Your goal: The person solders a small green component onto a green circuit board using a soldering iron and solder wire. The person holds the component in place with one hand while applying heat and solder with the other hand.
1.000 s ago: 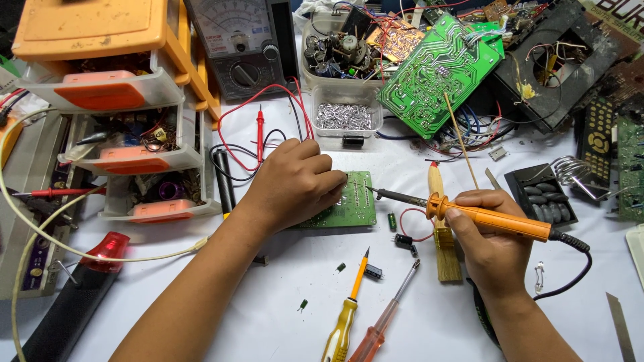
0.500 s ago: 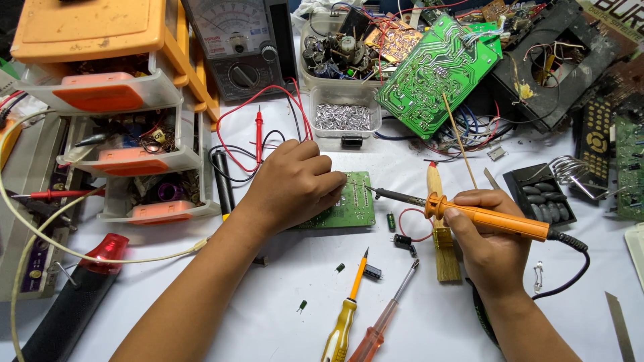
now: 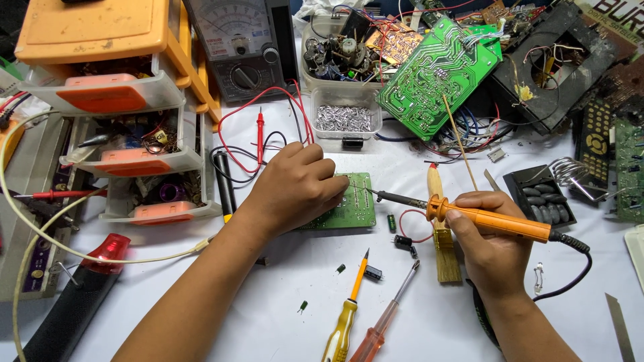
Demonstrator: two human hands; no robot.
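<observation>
R hand (image 3: 493, 251) grips orange soldering iron (image 3: 496, 221), tip pointing left at small green board (image 3: 349, 208); L hand (image 3: 295, 188) pins board flat on counter (image 3: 268, 322).

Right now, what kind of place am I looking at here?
Most likely an electronics repair bench. The right hand holds an orange soldering iron to a small green circuit board that the left hand steadies, with a dial meter and screwdrivers nearby.
</observation>
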